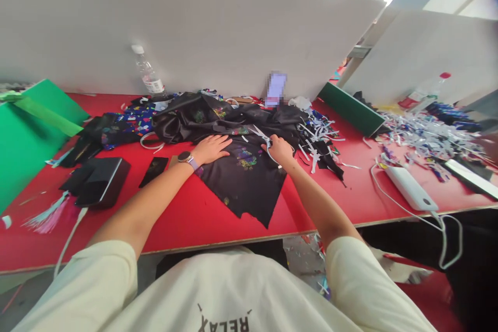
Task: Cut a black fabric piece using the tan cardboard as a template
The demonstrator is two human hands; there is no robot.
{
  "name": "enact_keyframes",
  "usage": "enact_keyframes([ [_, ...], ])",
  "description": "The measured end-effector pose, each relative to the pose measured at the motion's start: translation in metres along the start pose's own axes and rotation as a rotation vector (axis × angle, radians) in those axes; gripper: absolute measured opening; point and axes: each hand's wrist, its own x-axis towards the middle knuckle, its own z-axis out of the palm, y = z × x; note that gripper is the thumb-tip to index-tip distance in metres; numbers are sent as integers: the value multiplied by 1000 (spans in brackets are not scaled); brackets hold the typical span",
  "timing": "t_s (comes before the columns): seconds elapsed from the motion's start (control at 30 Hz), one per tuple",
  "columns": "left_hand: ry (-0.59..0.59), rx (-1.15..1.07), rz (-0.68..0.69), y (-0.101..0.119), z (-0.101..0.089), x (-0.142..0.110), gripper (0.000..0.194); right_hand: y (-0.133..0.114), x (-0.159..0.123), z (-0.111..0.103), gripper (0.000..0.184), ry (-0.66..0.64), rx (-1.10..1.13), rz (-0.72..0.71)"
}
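Note:
Black satin fabric with shiny coloured prints [237, 181] lies across the red table, its pointed corner toward me and a bunched pile [187, 116] behind. My left hand [211, 149] rests flat on the fabric, fingers stretched out. In my right hand [280, 150] is a pair of scissors [264, 137], my fingers round the handles. The blades are parted and point up and left over the cloth. A small white strip [244, 139] lies on the fabric by the blades.
A plastic bottle [150, 75] and a phone [275, 89] stand against the grey partition [218, 31]. Cut scraps [319, 135] lie right of the fabric. A black box [103, 181] with a cable sits left, a white power bank [410, 187] right. Green boards [350, 109] stand at the sides.

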Motion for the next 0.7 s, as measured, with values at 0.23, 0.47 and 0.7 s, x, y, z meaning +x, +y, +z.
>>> enact_keyframes([
  [0.23,88,28,-106,-2,-33,4,43,5,-3,-12,51,-126,103,26],
  [0.47,165,-78,-249,112,-34,-68,65,19,-12,-25,48,-109,237,17],
  [0.7,-68,-205,-135,168,-12,-89,87,14,-21,-31,54,13,367,-24],
])
